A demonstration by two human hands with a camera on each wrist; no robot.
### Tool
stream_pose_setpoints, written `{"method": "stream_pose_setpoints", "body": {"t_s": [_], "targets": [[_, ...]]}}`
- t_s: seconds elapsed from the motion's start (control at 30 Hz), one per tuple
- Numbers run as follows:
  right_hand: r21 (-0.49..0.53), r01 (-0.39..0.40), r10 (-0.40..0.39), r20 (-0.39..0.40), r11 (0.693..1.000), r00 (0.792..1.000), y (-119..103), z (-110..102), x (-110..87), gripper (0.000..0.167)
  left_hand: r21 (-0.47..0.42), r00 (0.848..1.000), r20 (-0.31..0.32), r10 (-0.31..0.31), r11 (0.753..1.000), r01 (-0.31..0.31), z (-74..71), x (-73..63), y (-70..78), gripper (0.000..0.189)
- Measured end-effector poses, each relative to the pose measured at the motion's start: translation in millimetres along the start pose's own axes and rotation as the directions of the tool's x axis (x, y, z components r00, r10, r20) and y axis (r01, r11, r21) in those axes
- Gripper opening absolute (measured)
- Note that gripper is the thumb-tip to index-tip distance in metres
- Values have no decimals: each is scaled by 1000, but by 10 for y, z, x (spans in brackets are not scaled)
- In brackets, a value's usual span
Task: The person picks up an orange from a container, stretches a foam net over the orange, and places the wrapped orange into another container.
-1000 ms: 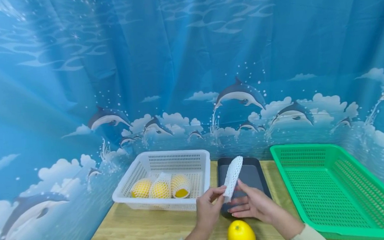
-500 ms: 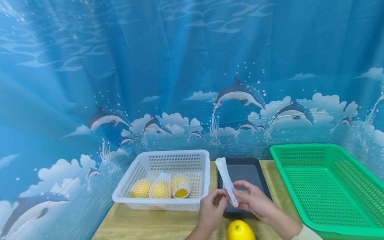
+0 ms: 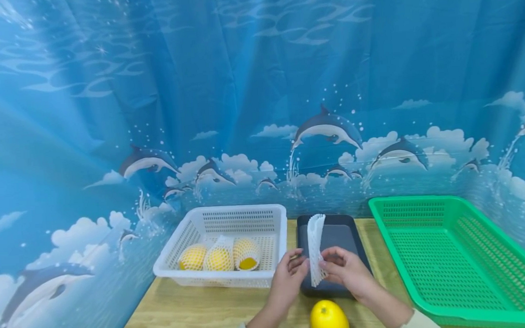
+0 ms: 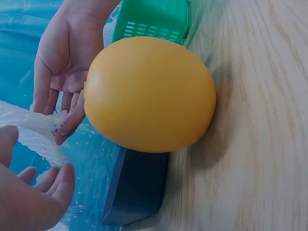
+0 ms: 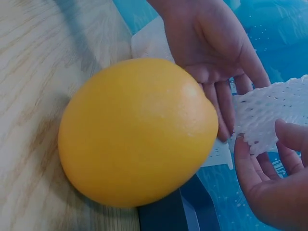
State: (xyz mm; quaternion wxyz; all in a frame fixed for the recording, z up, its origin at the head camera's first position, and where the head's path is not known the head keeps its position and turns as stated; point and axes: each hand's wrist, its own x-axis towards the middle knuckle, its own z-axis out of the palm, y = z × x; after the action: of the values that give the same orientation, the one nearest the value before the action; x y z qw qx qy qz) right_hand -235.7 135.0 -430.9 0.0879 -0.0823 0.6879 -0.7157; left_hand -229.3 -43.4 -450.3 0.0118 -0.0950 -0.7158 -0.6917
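Note:
A white foam net sleeve (image 3: 315,251) stands upright and flattened between the two hands, above a dark tray. My right hand (image 3: 352,275) pinches its lower part between thumb and fingers; the right wrist view shows the mesh end in that grip. On the other side, my left hand (image 3: 286,279) has its fingers apart and loosely bent beside the sleeve; its thumb is close to the mesh, and contact is hard to tell. A smooth yellow round fruit (image 3: 329,321) sits bare on the table in front of both hands, large in the left wrist view and right wrist view.
A white basket (image 3: 242,209) at the left holds 3 yellow fruits (image 3: 219,259) in foam nets. The dark tray (image 3: 341,239) lies behind the hands. At the right is a green basket (image 3: 457,252). A blue dolphin curtain (image 3: 259,109) hangs behind the wooden table (image 3: 195,313).
The sleeve has turned from leaning right, through leaning left, to nearly upright. My right hand has taken hold of it, and the left fingers have let go. The yellow fruit has stayed put.

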Motion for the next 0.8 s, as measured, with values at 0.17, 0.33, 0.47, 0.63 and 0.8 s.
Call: {"method": "stream_pose_setpoints", "body": {"t_s": [0.17,0.33,0.47,0.63,0.8], "targets": [[7,2,-3,27,1000,1000,-18,-19,-16,34,30,992,93,-82,996,79,-15,4,25,50],[13,16,-17,54,1000,998,-11,-28,-31,37,-13,991,106,-87,996,89,-15,6,25,49],[10,56,-56,82,998,995,-2,-34,-55,48,-68,993,94,-77,994,84,-10,1,8,50],[-4,74,-74,77,997,994,4,-33,-82,59,-99,993,81,-81,991,89,-4,-5,18,50],[12,2,-3,54,1000,999,-17,-24,-111,63,-167,990,83,-110,978,122,-1,-7,40,50]]}}
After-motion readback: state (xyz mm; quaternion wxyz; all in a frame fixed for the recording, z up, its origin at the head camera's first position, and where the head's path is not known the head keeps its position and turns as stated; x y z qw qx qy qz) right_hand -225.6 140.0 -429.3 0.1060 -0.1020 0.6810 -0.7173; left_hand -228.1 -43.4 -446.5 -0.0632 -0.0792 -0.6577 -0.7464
